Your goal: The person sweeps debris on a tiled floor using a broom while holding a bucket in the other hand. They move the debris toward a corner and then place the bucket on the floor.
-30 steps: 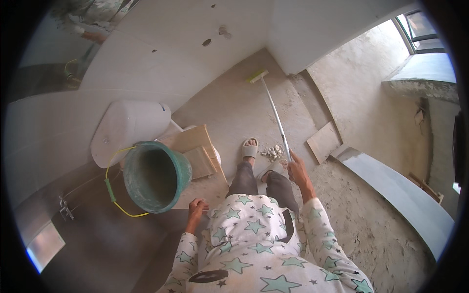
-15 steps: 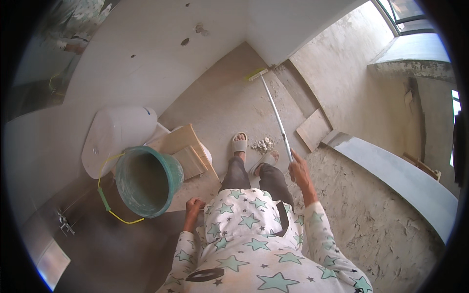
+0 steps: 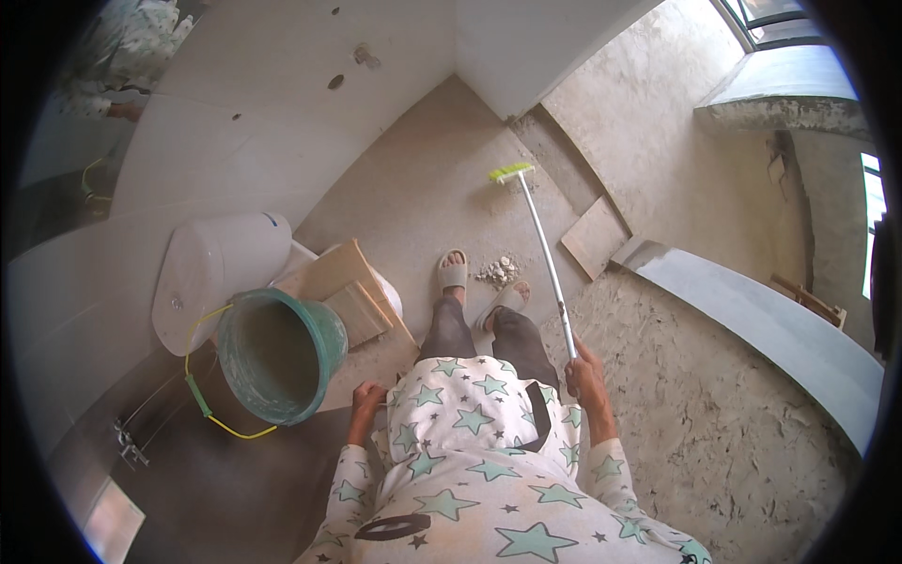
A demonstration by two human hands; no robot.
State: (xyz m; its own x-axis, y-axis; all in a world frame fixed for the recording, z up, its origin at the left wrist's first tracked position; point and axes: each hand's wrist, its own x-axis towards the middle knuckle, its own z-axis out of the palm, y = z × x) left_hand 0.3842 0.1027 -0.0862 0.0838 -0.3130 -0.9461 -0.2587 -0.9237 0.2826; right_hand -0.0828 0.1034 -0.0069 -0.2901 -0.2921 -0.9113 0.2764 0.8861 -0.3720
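Observation:
My right hand [image 3: 588, 383] is closed around the white handle of a push broom [image 3: 547, 252], at the handle's near end. The handle slants away to a narrow head with yellow-green bristles [image 3: 510, 173], turned partly upward over the floor; whether it touches the floor I cannot tell. Between the broom and my sandalled feet lies a small pile of pale rubble [image 3: 498, 272]. My left hand [image 3: 367, 402] hangs curled beside my star-patterned apron [image 3: 470, 418], with nothing visible in its fingers.
At left stands a green bucket [image 3: 334, 343] with a yellow handle, near wooden boards [image 3: 331, 274] and a white toilet tank [image 3: 221, 268]. A flat tile [image 3: 596, 237] lies at the right. Rough mortar [image 3: 676, 414] and a curved ledge [image 3: 752, 324] border that side.
The broom has been drawn back toward me, away from the far corner, and its head has tipped so the bristles show. My right hand has come nearer my body. The left stays curled.

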